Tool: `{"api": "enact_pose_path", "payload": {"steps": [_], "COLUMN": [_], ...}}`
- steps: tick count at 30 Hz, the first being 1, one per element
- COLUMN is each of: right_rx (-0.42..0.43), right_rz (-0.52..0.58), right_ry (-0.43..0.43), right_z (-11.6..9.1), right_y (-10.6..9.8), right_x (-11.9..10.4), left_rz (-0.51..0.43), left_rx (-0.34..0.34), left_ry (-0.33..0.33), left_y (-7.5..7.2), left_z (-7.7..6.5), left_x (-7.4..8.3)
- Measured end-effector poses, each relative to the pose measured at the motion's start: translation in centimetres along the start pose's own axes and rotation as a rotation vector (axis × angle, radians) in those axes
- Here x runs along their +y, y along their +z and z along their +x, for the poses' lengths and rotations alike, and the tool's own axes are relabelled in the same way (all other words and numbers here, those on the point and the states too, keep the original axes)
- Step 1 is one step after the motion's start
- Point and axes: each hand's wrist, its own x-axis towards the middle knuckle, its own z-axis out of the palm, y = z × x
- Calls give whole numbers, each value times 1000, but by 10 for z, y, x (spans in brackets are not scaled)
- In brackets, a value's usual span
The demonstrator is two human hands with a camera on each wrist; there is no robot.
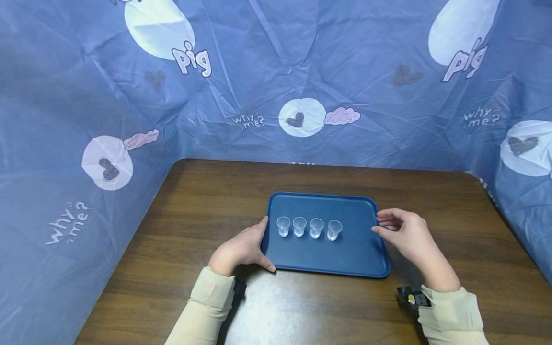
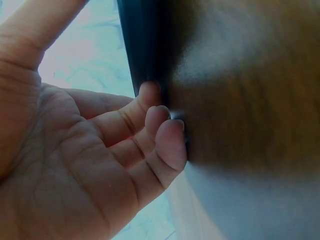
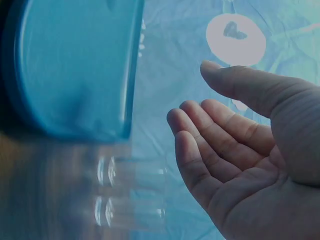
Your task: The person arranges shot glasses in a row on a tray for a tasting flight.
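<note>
A dark blue rectangular tray (image 1: 302, 256) lies on the wooden table. Several small clear cups, the leftmost cup (image 1: 283, 226) among them, stand upright in a row in the tray's left and middle part. My left hand (image 1: 246, 247) grips the tray's front left corner, thumb at the front rim, fingers along the left side. In the left wrist view, its bent fingertips (image 2: 170, 142) meet the tray's dark edge (image 2: 140, 45). My right hand (image 1: 409, 235) is at the right rim, thumb and fingers apart. The right wrist view shows its palm with nothing in it, beside two blurred cups (image 3: 135, 172).
The brown wooden table (image 1: 194, 206) extends around the tray. A blue printed curtain (image 1: 258, 72) hangs behind the table and along both sides. A small black device (image 1: 411, 297) sits by my right cuff.
</note>
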Motion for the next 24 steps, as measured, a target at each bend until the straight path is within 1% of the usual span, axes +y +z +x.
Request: {"api": "enact_pose_path", "payload": {"steps": [4, 10, 24], "right_rx": [45, 87, 166], "right_rz": [-4, 38, -8], "right_ry": [-4, -13, -14], "right_z": [-4, -8, -13], "right_y": [-10, -22, -43], "right_x": [8, 18, 36], "left_rz": [2, -4, 0], "left_rx": [-1, -2, 6], "left_ry": [2, 3, 47], "left_y": [0, 0, 1], "left_z": [0, -1, -1], "left_x": [0, 0, -1]}}
